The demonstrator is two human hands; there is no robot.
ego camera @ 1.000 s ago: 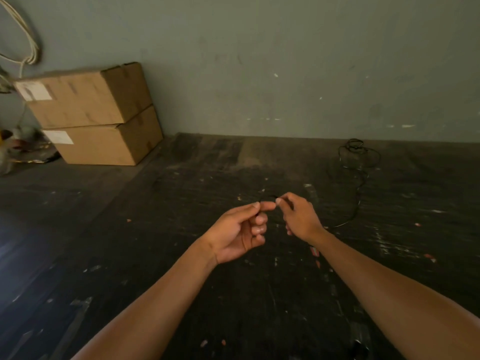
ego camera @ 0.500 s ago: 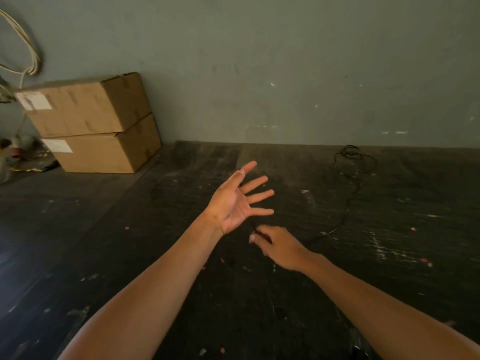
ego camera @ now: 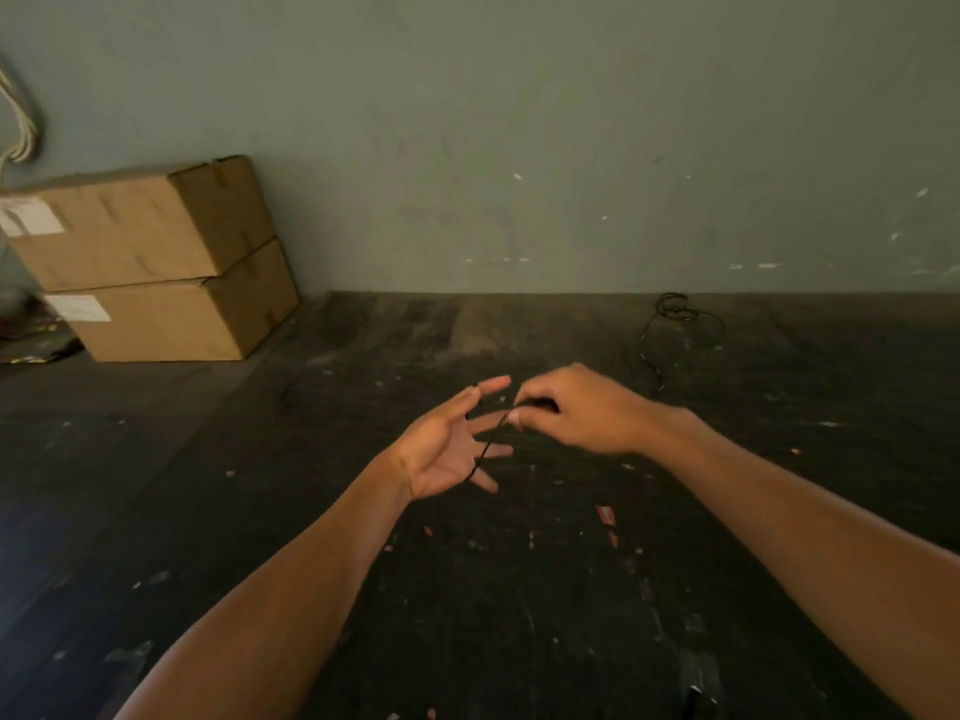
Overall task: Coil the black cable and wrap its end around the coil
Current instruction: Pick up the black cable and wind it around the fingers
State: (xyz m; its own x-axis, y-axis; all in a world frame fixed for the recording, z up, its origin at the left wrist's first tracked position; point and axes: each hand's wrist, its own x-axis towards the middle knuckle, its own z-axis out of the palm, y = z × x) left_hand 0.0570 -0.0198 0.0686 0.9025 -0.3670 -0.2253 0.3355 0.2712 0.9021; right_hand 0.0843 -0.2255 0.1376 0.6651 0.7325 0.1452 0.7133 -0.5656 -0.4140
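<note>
The two brown boxes (ego camera: 156,262) at the far left each have a white label, but the words are too blurry to read. The dark bench (ego camera: 311,511) runs back to the gray wall (ego camera: 519,122) with lots of bare room. The left hand (ego camera: 447,449) is flat, fingers spread apart. The right hand (ego camera: 576,413) pinches the thin black cable (ego camera: 485,449), which crosses the left fingers. More cable seems to lie in a loose tangle by the wall.

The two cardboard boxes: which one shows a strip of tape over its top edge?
The upper box, stacked on the lower box; dark tape crosses its top edge.
</note>
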